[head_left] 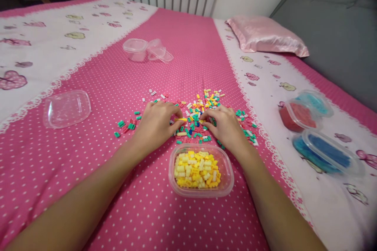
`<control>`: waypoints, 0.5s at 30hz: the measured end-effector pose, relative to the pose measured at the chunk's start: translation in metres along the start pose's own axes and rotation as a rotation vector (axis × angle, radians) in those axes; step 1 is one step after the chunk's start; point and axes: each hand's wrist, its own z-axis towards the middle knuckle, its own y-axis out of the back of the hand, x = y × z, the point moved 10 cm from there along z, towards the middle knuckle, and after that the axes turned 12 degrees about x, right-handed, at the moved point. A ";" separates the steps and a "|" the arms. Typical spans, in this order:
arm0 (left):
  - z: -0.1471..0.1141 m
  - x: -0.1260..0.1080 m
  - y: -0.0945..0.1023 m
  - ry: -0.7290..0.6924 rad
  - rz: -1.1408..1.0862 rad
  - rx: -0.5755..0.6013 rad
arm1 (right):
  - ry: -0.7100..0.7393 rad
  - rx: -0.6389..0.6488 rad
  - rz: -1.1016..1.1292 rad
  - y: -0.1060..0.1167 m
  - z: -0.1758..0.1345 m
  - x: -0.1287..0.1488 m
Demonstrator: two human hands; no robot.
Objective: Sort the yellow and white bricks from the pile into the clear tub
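Small toy bricks [196, 119] in green, red, white, yellow and blue lie scattered in a loose pile on the pink bedspread. At the pile's left side my left hand [157, 120] pinches a yellow brick [182, 119] between thumb and forefinger. Opposite it, my right hand [223, 124] is closed, with a small yellow brick [202, 121] at its fingertips. Just in front of the pile stands a clear plastic tub [201, 192] holding many yellow and pale yellow bricks [196, 169]. Parts of the pile are hidden under both hands.
On the right stand lidded tubs of red bricks [300, 115], blue bricks [326, 149] and turquoise bricks [315, 102]. A clear lid [67, 108] lies at left. Clear tubs and lids [136, 49] sit farther back. A pink pillow [266, 34] rests near the grey headboard [332, 27].
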 end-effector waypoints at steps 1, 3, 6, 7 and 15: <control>0.000 0.000 0.000 0.000 -0.002 0.000 | 0.002 0.003 0.006 0.000 0.000 0.000; 0.000 0.001 0.000 0.003 0.002 -0.001 | 0.010 0.009 0.022 0.000 0.000 -0.001; 0.000 0.001 -0.001 0.012 0.019 0.002 | 0.011 0.004 0.061 0.004 -0.001 -0.001; 0.000 0.001 -0.001 0.012 0.026 0.007 | 0.008 -0.003 0.081 0.007 -0.002 -0.001; 0.000 0.003 -0.006 0.022 0.062 0.053 | 0.231 0.281 0.382 0.029 -0.034 0.055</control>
